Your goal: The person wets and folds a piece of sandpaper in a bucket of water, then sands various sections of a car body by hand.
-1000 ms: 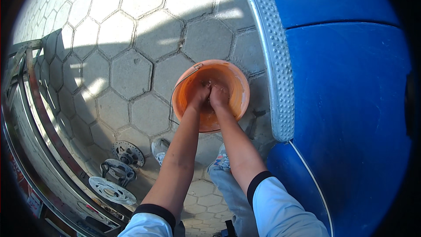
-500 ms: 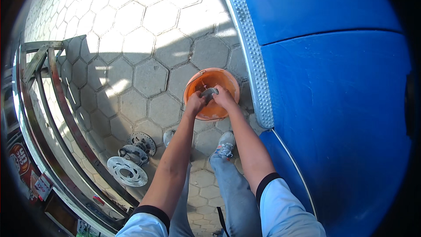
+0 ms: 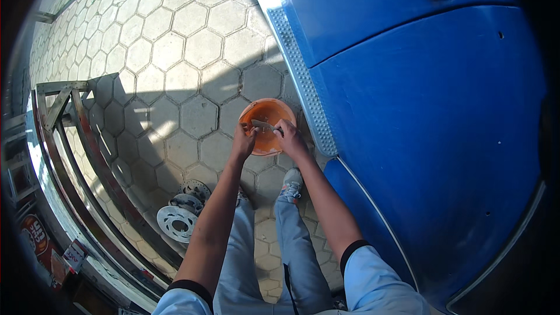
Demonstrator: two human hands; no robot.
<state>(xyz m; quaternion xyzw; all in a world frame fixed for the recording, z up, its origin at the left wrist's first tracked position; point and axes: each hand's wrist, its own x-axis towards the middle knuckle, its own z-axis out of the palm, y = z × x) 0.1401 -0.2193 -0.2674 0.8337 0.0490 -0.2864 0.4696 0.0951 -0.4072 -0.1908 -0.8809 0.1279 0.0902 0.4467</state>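
An orange bucket (image 3: 274, 102) stands on the paving in front of my shoes, its wire handle partly visible. Over its mouth I hold a thin, flat grey piece (image 3: 265, 124), perhaps folded sheet or cloth; its exact kind is unclear. My right hand (image 3: 288, 136) pinches its right end. At the other end my left hand (image 3: 245, 140) is closed, with thumb and fingers on or against the piece. Small pale specks show inside the bucket, and its bottom is partly hidden by the hands.
A blue vehicle body (image 3: 408, 111) with a dimpled metal step (image 3: 294, 52) rises on the right. Along the left runs a rusty metal frame (image 3: 96, 151). Brake discs (image 3: 177, 223) lie on the hexagonal paving (image 3: 198, 114) by my left leg.
The grey piece has turned from broad and curled to thin and flat in view. My hands have spread slightly apart, and my view has shifted, showing more of the blue vehicle.
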